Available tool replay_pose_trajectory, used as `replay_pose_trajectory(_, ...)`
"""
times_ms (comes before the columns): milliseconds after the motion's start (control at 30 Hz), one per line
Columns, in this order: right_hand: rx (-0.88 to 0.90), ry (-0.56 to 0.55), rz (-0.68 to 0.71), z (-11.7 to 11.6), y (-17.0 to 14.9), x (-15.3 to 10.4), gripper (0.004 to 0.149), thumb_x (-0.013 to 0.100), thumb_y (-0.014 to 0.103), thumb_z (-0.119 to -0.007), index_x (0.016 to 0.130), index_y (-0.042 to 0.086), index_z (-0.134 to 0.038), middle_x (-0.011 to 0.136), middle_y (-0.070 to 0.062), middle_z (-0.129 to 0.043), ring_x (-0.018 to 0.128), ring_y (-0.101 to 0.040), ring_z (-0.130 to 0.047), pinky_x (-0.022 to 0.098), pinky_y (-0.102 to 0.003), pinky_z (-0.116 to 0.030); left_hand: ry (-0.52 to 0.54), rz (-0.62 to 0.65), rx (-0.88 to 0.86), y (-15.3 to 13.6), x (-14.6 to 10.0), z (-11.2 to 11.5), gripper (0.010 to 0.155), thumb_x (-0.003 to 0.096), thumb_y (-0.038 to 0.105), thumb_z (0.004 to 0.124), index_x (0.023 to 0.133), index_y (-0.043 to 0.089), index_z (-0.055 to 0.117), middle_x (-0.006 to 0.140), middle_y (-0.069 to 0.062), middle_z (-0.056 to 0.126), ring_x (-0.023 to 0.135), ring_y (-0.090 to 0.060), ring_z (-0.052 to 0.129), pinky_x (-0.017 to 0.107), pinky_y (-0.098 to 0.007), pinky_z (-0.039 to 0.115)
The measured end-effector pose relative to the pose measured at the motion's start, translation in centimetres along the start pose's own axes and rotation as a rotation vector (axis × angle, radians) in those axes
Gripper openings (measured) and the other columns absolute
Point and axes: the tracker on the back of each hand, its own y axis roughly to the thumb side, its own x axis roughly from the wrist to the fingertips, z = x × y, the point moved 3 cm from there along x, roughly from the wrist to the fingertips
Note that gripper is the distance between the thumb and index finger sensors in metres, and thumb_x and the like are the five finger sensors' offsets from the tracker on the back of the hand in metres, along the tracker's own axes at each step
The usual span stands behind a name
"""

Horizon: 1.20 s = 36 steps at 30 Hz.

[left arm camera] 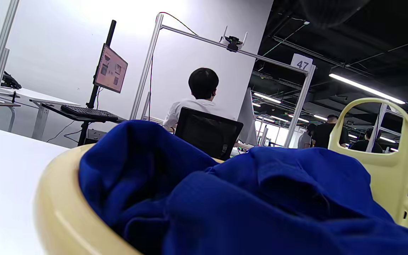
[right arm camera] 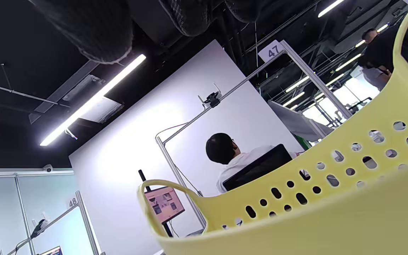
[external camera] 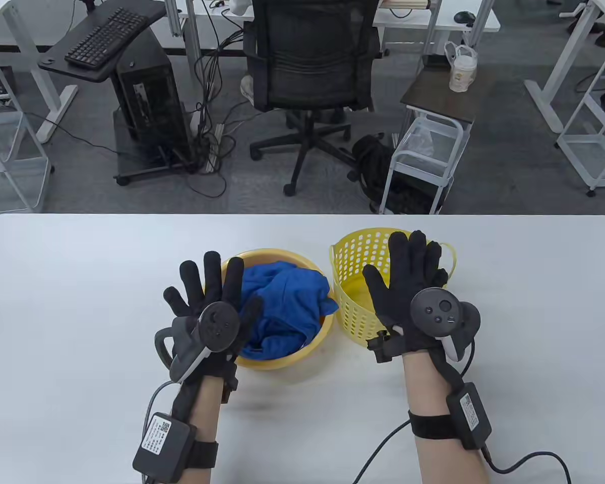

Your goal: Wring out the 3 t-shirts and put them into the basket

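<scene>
0 shirts appear in the perforated yellow basket [external camera: 350,297] at right of centre in the table view; the part of its inside that shows is bare yellow, though the right hand [external camera: 408,292] covers much of the opening. The blue t-shirts [external camera: 282,307] lie bunched in the round yellow basin [external camera: 307,353] just left of it, near the middle of the frame; they read as 1 heap, so I cannot tell how many of the 3 are there. In the left wrist view the blue cloth fills the lower half, piled above the basin's rim.

Both hands are raised above the white table [external camera: 80,302] with fingers spread wide and straight, holding nothing. The left hand [external camera: 206,312] is in front of the basin's left side, the right in front of the basket.

Judging from this, the task looks barely begun: no wringing is under way, and all of the wringing and moving into the basket seems left to do.
</scene>
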Motion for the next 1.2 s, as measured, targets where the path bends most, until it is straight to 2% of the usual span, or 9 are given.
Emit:
replay_pose_trajectory(400, -0.008, -0.002, 0.003, 0.4, 0.3, 0.0, 0.076, 0.061, 0.048, -0.073, 0.116, 0.005, -0.043, 0.115, -0.039, -0.029, 0.095, -0.069, -0.02, 0.051, -0.088, -0.026, -0.038, 0.023, -0.026, 0.8, 0.0, 0.3, 0.076, 0.0609, 0.07, 0.06, 0.12, 0.043, 0.021, 0.131, 0.003, 0.008, 0.114, -0.039, 0.002, 0.073, -0.07, 0.01)
replay_pose_trajectory(567, 0.0, 0.01, -0.012, 0.0, 0.2, 0.1, 0.076, 0.061, 0.047, -0.073, 0.116, 0.005, -0.043, 0.115, -0.04, -0.028, 0.095, -0.069, -0.019, 0.051, -0.088, -0.025, -0.083, 0.017, 0.005, 1.4, 0.3, 1.4, 0.083, 0.059, 0.073, 0.064, 0.121, 0.039, 0.02, 0.131, -0.006, 0.009, 0.113, -0.041, 0.002, 0.073, -0.071, 0.01)
replay_pose_trajectory(733, 0.043, 0.004, 0.002, 0.5, 0.9, -0.1, 0.075, 0.062, 0.047, -0.073, 0.116, 0.004, -0.044, 0.115, -0.041, -0.028, 0.095, -0.07, -0.019, 0.051, -0.088, -0.025, -0.292, 0.026, 0.099, 3.8, 0.1, 4.1, 0.093, 0.0542, 0.074, 0.076, 0.123, 0.034, 0.027, 0.131, -0.011, 0.011, 0.111, -0.046, 0.002, 0.071, -0.072, 0.01)
replay_pose_trajectory(867, 0.1, -0.004, 0.012, 1.0, 1.4, -0.2, 0.075, 0.062, 0.047, -0.073, 0.116, 0.004, -0.044, 0.114, -0.041, -0.028, 0.095, -0.07, -0.02, 0.051, -0.088, -0.026, -0.405, -0.151, 0.293, 5.3, 0.4, 6.5, 0.101, 0.0538, 0.074, 0.077, 0.124, 0.015, 0.034, 0.13, -0.022, 0.018, 0.11, -0.051, 0.006, 0.069, -0.075, 0.011)
replay_pose_trajectory(1000, 0.174, 0.03, -0.01, 0.2, 1.3, -0.2, 0.075, 0.062, 0.047, -0.073, 0.116, 0.003, -0.044, 0.114, -0.042, -0.028, 0.094, -0.07, -0.02, 0.05, -0.088, -0.026, -0.332, -0.216, 0.293, 5.6, 1.7, 7.8, 0.074, 0.0577, 0.063, 0.077, 0.118, 0.026, 0.054, 0.13, -0.019, 0.033, 0.112, -0.051, 0.016, 0.069, -0.076, 0.013)
replay_pose_trajectory(1033, 0.181, 0.04, -0.014, 0.1, 1.3, -0.2, 0.075, 0.062, 0.047, -0.072, 0.116, 0.003, -0.044, 0.114, -0.042, -0.028, 0.094, -0.071, -0.02, 0.05, -0.088, -0.026, -0.306, -0.223, 0.304, 5.6, 2.1, 7.6, 0.058, 0.0604, 0.057, 0.074, 0.113, 0.036, 0.061, 0.13, -0.014, 0.039, 0.114, -0.049, 0.02, 0.07, -0.075, 0.016)
replay_pose_trajectory(1100, 0.196, 0.046, -0.024, 0.1, 1.1, -0.1, 0.075, 0.062, 0.046, -0.072, 0.116, 0.002, -0.044, 0.113, -0.043, -0.028, 0.094, -0.071, -0.02, 0.05, -0.088, -0.026, -0.199, -0.212, 0.29, 5.8, 2.7, 6.2, 0.042, 0.0623, 0.051, 0.07, 0.102, 0.039, 0.076, 0.127, -0.011, 0.053, 0.114, -0.048, 0.032, 0.072, -0.076, 0.022)
replay_pose_trajectory(1133, 0.21, 0.046, -0.027, 0.2, 1.0, -0.1, 0.075, 0.062, 0.046, -0.072, 0.116, 0.001, -0.044, 0.113, -0.043, -0.028, 0.094, -0.071, -0.021, 0.05, -0.089, -0.026, -0.168, -0.207, 0.277, 5.9, 2.8, 5.2, 0.041, 0.0621, 0.05, 0.07, 0.1, 0.038, 0.077, 0.125, -0.009, 0.061, 0.113, -0.049, 0.045, 0.072, -0.078, 0.035)
replay_pose_trajectory(1200, 0.245, 0.04, -0.035, 0.5, 0.8, -0.1, 0.075, 0.062, 0.046, -0.072, 0.115, 0.001, -0.044, 0.113, -0.043, -0.028, 0.094, -0.071, -0.021, 0.05, -0.088, -0.026, -0.145, -0.18, 0.234, 6.2, 3.1, 3.0, 0.04, 0.0622, 0.05, 0.07, 0.1, 0.037, 0.077, 0.114, -0.006, 0.081, 0.099, -0.041, 0.081, 0.07, -0.066, 0.067)
